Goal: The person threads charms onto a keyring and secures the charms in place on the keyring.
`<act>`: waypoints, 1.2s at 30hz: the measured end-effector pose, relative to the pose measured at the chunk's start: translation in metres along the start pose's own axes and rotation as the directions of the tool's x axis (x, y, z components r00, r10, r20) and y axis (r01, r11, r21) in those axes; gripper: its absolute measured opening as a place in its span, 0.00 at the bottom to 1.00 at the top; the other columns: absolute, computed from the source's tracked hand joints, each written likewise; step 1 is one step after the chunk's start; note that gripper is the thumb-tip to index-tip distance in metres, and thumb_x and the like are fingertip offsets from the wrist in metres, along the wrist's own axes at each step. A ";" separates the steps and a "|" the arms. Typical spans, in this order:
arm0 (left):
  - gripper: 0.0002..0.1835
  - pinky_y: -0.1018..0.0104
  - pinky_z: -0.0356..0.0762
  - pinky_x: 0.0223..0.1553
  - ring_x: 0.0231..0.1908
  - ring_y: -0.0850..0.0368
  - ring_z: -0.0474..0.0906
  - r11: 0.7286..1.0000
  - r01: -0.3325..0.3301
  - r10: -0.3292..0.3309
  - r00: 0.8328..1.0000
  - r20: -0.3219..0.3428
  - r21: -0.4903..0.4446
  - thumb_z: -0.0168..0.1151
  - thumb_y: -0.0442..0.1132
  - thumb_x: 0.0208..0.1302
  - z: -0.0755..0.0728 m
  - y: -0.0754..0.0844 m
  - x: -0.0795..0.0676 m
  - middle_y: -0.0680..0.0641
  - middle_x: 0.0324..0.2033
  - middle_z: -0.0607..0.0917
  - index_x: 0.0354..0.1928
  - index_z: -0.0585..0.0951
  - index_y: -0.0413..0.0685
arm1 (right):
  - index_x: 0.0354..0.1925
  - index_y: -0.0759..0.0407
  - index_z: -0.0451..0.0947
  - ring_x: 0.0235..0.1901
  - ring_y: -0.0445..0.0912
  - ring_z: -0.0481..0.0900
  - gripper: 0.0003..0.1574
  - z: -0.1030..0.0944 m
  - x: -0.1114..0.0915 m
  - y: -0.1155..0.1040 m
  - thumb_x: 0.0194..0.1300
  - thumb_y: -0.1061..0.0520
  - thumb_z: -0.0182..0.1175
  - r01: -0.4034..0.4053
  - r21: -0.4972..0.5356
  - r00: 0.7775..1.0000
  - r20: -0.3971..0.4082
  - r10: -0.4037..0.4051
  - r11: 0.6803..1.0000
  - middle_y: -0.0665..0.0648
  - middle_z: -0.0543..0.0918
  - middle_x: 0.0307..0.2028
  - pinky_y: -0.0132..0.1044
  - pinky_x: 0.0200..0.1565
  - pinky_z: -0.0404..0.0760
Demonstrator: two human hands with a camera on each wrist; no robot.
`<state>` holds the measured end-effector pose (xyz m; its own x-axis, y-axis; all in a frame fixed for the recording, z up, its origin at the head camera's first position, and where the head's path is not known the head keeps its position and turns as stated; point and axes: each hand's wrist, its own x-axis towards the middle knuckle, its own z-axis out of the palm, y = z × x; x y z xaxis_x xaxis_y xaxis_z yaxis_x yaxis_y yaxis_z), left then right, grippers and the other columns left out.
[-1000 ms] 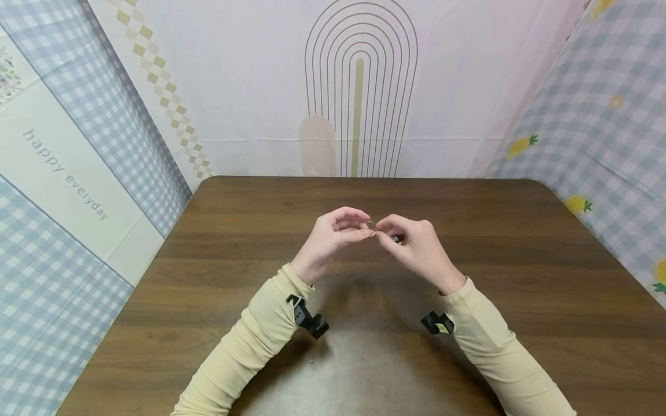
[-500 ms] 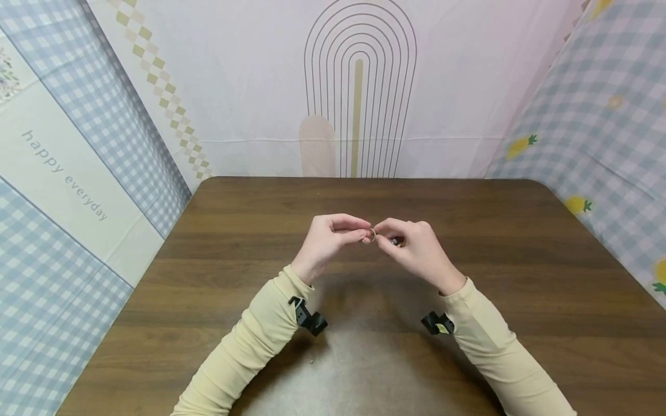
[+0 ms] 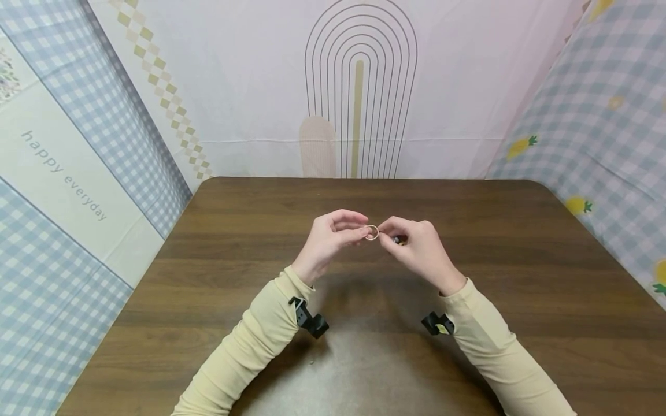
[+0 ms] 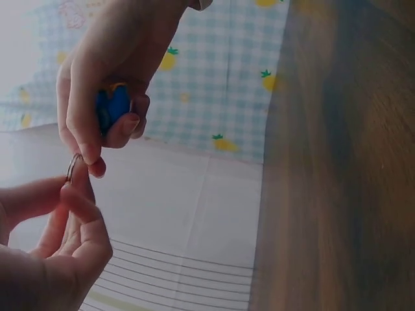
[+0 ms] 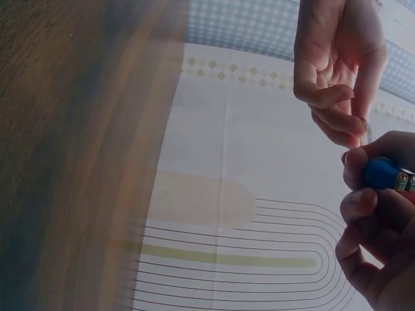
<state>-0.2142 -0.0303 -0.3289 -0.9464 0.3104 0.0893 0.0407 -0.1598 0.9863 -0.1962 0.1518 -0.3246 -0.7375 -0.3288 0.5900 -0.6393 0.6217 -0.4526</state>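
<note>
A thin metal key ring (image 3: 372, 232) is held up over the table between the two hands. My left hand (image 3: 330, 240) pinches its near side between thumb and fingertips. The fingertips of my right hand (image 3: 416, 248) meet the opposite side of the ring. A small blue trinket (image 4: 114, 107) with a bit of orange on top is tucked in the right hand's curled fingers. In the right wrist view the blue trinket (image 5: 381, 173) shows a shiny metallic end. Whether the trinket is joined to the ring is hidden by the fingers.
A brown wooden table (image 3: 250, 208) lies beneath both hands. A tiny pale speck (image 3: 311, 362) lies near its front. Behind stands a white cloth (image 3: 250, 86) with arch lines, and checked cloths (image 3: 588, 127) hang at the sides. Each sleeve carries a black wrist camera (image 3: 310, 319).
The ring has turned between the fingertips and now faces the head camera as a rounder loop. The left hand dipped slightly and rose again; the right hand has barely moved.
</note>
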 end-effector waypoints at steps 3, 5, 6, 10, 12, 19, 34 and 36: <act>0.14 0.67 0.78 0.31 0.28 0.60 0.82 0.999 -0.034 0.035 0.998 -0.049 0.022 0.63 0.30 0.51 0.000 0.000 0.000 0.48 0.28 0.85 0.42 0.77 0.33 | 0.32 0.54 0.79 0.19 0.33 0.73 0.05 0.000 0.000 0.000 0.54 0.61 0.58 -0.016 0.001 0.999 0.028 0.016 1.000 0.45 0.82 0.20 0.25 0.23 0.71; 0.13 0.67 0.79 0.32 0.27 0.62 0.82 0.998 -0.050 0.053 0.996 -0.070 0.047 0.64 0.30 0.50 0.001 0.000 0.000 0.45 0.28 0.85 0.40 0.78 0.34 | 0.33 0.53 0.79 0.19 0.32 0.73 0.06 0.001 -0.001 0.000 0.55 0.60 0.58 -0.019 -0.001 0.999 0.045 0.019 1.000 0.45 0.82 0.20 0.25 0.23 0.70; 0.13 0.68 0.79 0.32 0.26 0.62 0.81 0.996 -0.054 0.060 0.995 -0.078 0.068 0.65 0.30 0.50 0.001 0.000 0.000 0.45 0.28 0.85 0.39 0.78 0.34 | 0.33 0.53 0.79 0.19 0.32 0.73 0.06 0.001 -0.001 0.000 0.55 0.60 0.58 -0.015 -0.006 0.999 0.052 0.016 1.000 0.45 0.82 0.20 0.25 0.23 0.70; 0.10 0.63 0.80 0.35 0.24 0.61 0.81 0.990 -0.056 0.063 0.997 -0.051 0.128 0.65 0.28 0.48 0.001 -0.003 0.001 0.46 0.25 0.85 0.35 0.78 0.33 | 0.31 0.52 0.79 0.20 0.32 0.74 0.04 0.001 -0.002 0.000 0.55 0.59 0.58 0.011 -0.021 0.996 0.084 -0.009 1.000 0.45 0.83 0.21 0.26 0.24 0.72; 0.10 0.61 0.80 0.34 0.23 0.61 0.81 0.987 -0.048 0.051 0.998 -0.020 0.151 0.65 0.27 0.48 0.001 -0.004 0.001 0.45 0.24 0.84 0.34 0.78 0.32 | 0.30 0.52 0.79 0.20 0.32 0.74 0.04 0.000 -0.003 0.000 0.55 0.59 0.58 0.021 -0.029 0.995 0.096 -0.018 0.999 0.46 0.83 0.21 0.25 0.24 0.72; 0.12 0.63 0.80 0.39 0.28 0.61 0.81 0.993 -0.026 0.023 1.000 0.021 0.115 0.64 0.29 0.50 0.004 -0.001 -0.002 0.47 0.28 0.83 0.39 0.77 0.35 | 0.25 0.51 0.79 0.17 0.32 0.71 0.04 -0.002 -0.002 -0.001 0.53 0.60 0.58 0.045 -0.064 0.998 0.046 -0.042 0.997 0.45 0.81 0.19 0.25 0.22 0.70; 0.11 0.64 0.80 0.36 0.30 0.59 0.83 0.996 -0.032 0.035 0.999 -0.035 0.087 0.64 0.31 0.51 0.002 0.001 -0.003 0.38 0.33 0.85 0.38 0.80 0.34 | 0.34 0.52 0.80 0.17 0.31 0.72 0.08 -0.002 -0.001 -0.003 0.54 0.60 0.59 0.033 -0.065 0.999 0.035 -0.031 0.997 0.46 0.83 0.20 0.25 0.21 0.69; 0.10 0.62 0.80 0.38 0.29 0.60 0.83 0.993 -0.039 0.040 0.999 -0.014 0.113 0.64 0.31 0.51 0.002 0.001 -0.002 0.37 0.32 0.85 0.37 0.81 0.34 | 0.33 0.52 0.80 0.18 0.31 0.73 0.07 -0.002 -0.001 -0.002 0.54 0.60 0.59 0.051 -0.071 0.998 0.040 -0.048 0.996 0.45 0.84 0.21 0.26 0.21 0.70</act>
<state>-0.2112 -0.0297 -0.3278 -0.9484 0.2906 0.1272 0.1131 -0.0651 0.9914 -0.1934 0.1522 -0.3225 -0.7139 -0.3862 0.5841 -0.6589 0.6529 -0.3737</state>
